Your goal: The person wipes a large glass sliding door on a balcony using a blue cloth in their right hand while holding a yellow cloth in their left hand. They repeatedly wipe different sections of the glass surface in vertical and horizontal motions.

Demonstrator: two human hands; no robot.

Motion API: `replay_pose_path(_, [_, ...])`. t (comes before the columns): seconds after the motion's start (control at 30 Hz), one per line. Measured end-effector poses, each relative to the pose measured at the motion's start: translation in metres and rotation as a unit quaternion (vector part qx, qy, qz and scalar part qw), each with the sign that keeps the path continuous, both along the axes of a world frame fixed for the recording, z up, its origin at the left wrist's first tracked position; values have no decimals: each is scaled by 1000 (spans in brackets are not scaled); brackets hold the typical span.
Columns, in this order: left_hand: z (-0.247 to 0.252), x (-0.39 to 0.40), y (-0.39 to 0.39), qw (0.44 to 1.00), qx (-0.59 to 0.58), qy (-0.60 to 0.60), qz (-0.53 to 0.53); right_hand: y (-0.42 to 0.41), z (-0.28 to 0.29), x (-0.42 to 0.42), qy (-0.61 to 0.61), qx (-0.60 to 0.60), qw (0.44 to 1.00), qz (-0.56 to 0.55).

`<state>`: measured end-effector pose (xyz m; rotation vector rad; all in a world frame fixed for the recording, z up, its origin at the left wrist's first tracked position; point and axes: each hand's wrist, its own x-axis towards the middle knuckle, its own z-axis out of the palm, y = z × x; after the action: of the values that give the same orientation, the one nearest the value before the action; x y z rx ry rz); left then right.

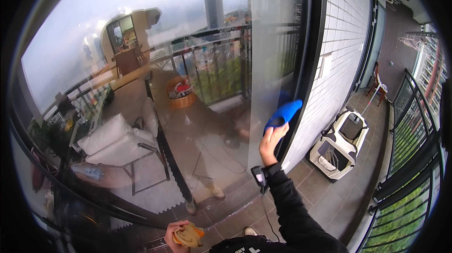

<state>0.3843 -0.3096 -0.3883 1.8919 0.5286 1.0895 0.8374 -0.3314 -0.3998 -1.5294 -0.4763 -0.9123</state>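
Note:
My right hand [272,143] grips a blue cleaning tool [284,113] against the glass door pane [219,119], close beside its dark frame. The exact kind of tool cannot be told. Low in the view, my left hand [176,233] holds a crumpled tan and orange cloth [189,236] near the bottom of the glass. A small black device [259,178] with a cable sits at my right wrist. The pane carries reflections of a railing and buildings.
A beige and black pet carrier [335,147] stands on the tiled balcony floor along the white brick wall [339,41]. A metal railing [413,122] runs at the right. Farther back is a wooden chair [378,83]. A cushioned chair and a wicker basket show in the glass.

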Motion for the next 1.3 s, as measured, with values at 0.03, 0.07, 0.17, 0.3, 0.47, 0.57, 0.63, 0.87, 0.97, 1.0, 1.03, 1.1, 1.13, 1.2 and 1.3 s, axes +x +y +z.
replay_pose_path(0.03, [-1,3,2,1000,0,-5,-5,4,-47,7,26,16,999,-35])
replay_pose_path(0.07, [-3,7,4,1000,-2,-7,-12,5,-93,6,51,34,995,-73])
replay_pose_path(0.17, [-15,3,5,1000,-8,3,4,7,-170,-40,271,46,961,-3])
replay_pose_path(0.3, [-17,3,9,1000,9,4,7,5,-166,-43,312,-7,950,5])
replay_pose_path(0.47, [-21,15,18,999,-25,-39,-6,17,-30,9,92,46,995,-14])
replay_pose_path(0.57, [-16,12,16,998,-1,-39,46,7,82,-34,-50,-29,995,75])
replay_pose_path(0.63, [-16,10,15,998,-4,-28,56,10,62,-27,-49,11,994,92])
replay_pose_path(0.87, [-13,6,13,998,-3,-28,65,22,-187,-43,315,-29,946,-69])
replay_pose_path(0.97, [-6,6,15,998,6,-24,58,10,-184,-13,322,-88,939,-82])
replay_pose_path(1.0, [-5,8,16,998,7,-25,51,5,-174,10,256,-191,935,-153])
replay_pose_path(1.03, [-7,9,18,998,4,-32,46,-3,-165,26,126,-259,931,-226])
replay_pose_path(1.1, [-16,-5,14,996,-2,-27,87,37,-38,-27,135,9,990,-48])
replay_pose_path(1.13, [-17,-9,13,995,-4,-29,94,34,23,-60,61,29,996,66])
replay_pose_path(1.2, [-13,-2,14,996,0,-33,83,34,58,-97,-25,68,986,149])
replay_pose_path(1.3, [-2,5,15,997,17,-30,70,22,-6,-138,-346,-222,898,155])
